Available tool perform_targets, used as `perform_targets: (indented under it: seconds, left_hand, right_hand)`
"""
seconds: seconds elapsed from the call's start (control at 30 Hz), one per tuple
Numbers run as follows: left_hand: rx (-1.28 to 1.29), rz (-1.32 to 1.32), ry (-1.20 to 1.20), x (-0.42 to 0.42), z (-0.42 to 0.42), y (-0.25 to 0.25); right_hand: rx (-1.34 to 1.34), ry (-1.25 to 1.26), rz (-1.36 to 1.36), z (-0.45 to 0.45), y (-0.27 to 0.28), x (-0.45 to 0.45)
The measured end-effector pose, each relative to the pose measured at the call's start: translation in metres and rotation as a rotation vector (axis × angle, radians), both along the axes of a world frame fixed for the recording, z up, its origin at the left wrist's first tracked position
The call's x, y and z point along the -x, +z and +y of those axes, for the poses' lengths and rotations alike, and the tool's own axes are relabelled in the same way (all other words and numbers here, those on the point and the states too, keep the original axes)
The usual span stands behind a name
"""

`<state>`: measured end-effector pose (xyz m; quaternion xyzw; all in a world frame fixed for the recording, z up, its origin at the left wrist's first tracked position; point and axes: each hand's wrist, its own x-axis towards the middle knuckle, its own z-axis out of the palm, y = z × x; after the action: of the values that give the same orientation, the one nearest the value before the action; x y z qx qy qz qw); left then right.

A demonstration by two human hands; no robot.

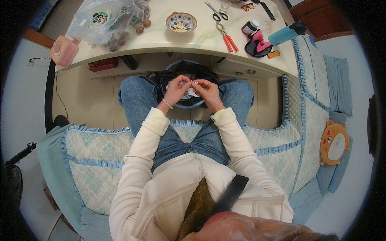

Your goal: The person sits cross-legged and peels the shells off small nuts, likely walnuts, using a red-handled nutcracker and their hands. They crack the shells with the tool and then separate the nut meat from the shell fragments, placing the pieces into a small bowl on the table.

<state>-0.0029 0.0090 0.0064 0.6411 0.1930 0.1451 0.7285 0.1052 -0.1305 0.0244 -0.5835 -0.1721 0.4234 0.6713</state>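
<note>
My left hand (178, 89) and my right hand (207, 90) meet at the fingertips, pinching a small pale piece of nut (192, 82) between them. Both are above a round bin lined with a black plastic bag (206, 71), which stands between my knees. Whitish scraps show inside the bin, partly hidden by the hands. On the table, a patterned bowl (181, 22) holds pale nut pieces. Whole walnuts (140, 29) lie to its left, by a clear plastic bag (90, 27) with more inside. Red-handled nutcracker pliers (226, 37) rest to the right of the bowl.
Black-handled scissors (219, 15), a dark bottle with a white cap (251, 27), a black and pink cloth item (258, 44) and a blue bottle (285, 33) are on the marble-patterned table (169, 42). A pink tissue box (64, 51) stands at its left corner. The table edge runs beyond the bin.
</note>
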Motion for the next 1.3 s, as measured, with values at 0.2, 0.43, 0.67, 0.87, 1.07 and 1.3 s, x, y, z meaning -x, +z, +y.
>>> perform_targets:
  seconds: [0.2,0.43,0.67,0.87,1.07,1.3]
  left_hand:
    - [0.017,-0.039,0.045,-0.001,-0.001,-0.002]
    - [0.238,-0.104,0.076,-0.003,0.001,-0.003]
    - [0.317,-0.048,0.095,-0.004,0.0,0.004]
    - [0.07,-0.052,0.177,-0.007,0.001,-0.02]
    - [-0.042,0.053,0.223,-0.005,-0.003,-0.022]
    - [-0.202,0.105,0.225,-0.006,-0.004,-0.02]
  right_hand:
    - [-0.046,-0.031,0.062,0.001,-0.002,-0.002]
    - [-0.135,-0.046,0.24,0.001,0.0,-0.006]
    - [-0.158,-0.062,0.282,-0.001,0.002,-0.009]
    - [-0.093,-0.076,0.369,0.005,0.005,-0.018]
    - [-0.085,-0.199,0.194,0.065,0.051,-0.049]
    - [-0.187,-0.167,0.177,0.142,0.103,-0.091]
